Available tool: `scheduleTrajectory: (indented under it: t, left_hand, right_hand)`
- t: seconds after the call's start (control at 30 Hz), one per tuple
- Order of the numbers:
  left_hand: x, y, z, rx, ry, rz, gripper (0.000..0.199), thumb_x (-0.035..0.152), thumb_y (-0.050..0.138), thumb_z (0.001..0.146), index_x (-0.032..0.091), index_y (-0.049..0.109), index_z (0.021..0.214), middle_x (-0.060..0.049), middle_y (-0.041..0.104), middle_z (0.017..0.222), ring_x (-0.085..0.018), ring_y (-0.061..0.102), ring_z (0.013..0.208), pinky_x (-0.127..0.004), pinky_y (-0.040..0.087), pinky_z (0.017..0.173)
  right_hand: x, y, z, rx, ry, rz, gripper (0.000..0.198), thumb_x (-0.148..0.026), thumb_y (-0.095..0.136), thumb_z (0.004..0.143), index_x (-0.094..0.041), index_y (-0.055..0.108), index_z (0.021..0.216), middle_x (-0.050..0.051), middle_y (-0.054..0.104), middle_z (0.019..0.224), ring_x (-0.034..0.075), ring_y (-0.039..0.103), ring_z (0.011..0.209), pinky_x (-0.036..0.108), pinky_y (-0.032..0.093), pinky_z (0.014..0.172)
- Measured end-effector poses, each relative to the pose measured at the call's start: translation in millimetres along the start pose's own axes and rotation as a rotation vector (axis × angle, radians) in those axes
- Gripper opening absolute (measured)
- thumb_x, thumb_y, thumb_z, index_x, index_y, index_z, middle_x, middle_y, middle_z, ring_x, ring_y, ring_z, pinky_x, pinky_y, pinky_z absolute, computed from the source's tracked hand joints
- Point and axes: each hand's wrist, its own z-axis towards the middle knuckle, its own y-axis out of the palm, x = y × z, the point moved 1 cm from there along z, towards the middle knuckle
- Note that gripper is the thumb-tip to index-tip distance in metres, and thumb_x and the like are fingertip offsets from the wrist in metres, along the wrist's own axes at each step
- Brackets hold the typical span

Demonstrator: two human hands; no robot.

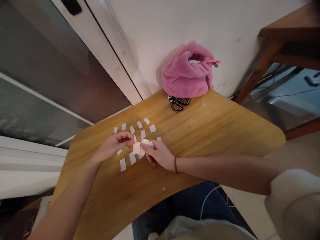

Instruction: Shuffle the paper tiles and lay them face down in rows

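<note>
Small white paper pieces point(122, 164) lie in loose rows on the wooden table point(210, 133). Over them, my right hand point(160, 154) grips several paper slips point(146, 144) fanned between thumb and fingers. My left hand point(122, 142) is closed in a pinch at the left edge of a white paper slip point(136, 148) beside that bunch. Both hands meet around these slips and cover part of the rows beneath. A red string bracelet point(176, 164) circles my right wrist.
Black-handled scissors point(178, 102) lie near the back edge, by a pink plush bag point(187, 71) against the wall. Glass door panels point(50, 60) border the table's left side. A wooden piece of furniture point(270, 60) stands at right. A pale cable point(207, 200) crosses my lap.
</note>
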Motion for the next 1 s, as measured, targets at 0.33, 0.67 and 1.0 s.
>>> scheduleTrajectory:
  t: [0.33,0.67,1.0]
  left_hand:
    - [-11,1,1,-0.013,-0.005,-0.193,0.015,0.034,0.067,0.077,0.020,0.062,0.076,0.001,0.061,0.070,-0.012,0.058,0.063,-0.026,0.048,0.064]
    - [-6,8,6,0.035,-0.005,-0.163,0.015,0.033,0.070,0.074,0.020,0.064,0.075,0.001,0.062,0.067,-0.011,0.057,0.063,-0.024,0.046,0.063]
    - [-64,-41,98,0.692,-0.145,-0.015,0.010,0.028,0.067,0.068,0.019,0.068,0.071,0.000,0.069,0.075,-0.012,0.057,0.063,-0.024,0.041,0.061]
  right_hand:
    - [0,1,3,0.004,0.004,0.045,0.031,-0.044,0.055,0.088,-0.018,0.046,0.075,-0.007,0.049,0.043,0.006,0.041,0.031,0.018,0.029,0.031]
    - [-1,2,-2,-0.008,-0.020,-0.015,0.019,-0.029,0.055,0.086,-0.018,0.044,0.075,-0.009,0.046,0.043,0.006,0.040,0.032,0.017,0.031,0.032]
    - [-4,3,-4,-0.010,-0.034,-0.062,0.018,-0.028,0.053,0.089,-0.018,0.043,0.077,-0.009,0.044,0.044,0.006,0.038,0.033,0.017,0.029,0.033]
